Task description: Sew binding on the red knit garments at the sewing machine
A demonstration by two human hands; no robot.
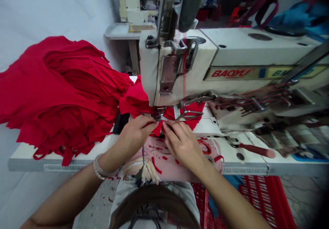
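**A:** Where do we have our hands?

**B:** Close together, with the fingertips nearly meeting. Our left hand (136, 133) and right hand (181, 143) both pinch the red cloth (171, 114) just in front of the presser foot (157, 114).

**A:** And how do we do this well?

**B:** We keep the cloth flat and even between our fingers, with no folds bunching at the foot. Our fingertips should stay clear of the needle, and we shouldn't drag the cloth sideways.

**A:** What's around us?

**B:** The white sewing machine (180, 59) rises directly beyond our hands, with a thick red cloth pile (59, 92) lying to the left on the white table (77, 165). A pink cloth (154, 150) dotted with red scraps lies near us, under our wrists.

**A:** Anything to our right?

**B:** A red-handled tool (257, 150) lies on the table, and a red crate (262, 201) sits on the floor, nearer to us. Another sewing machine (136, 3) stands far off, beyond the first.
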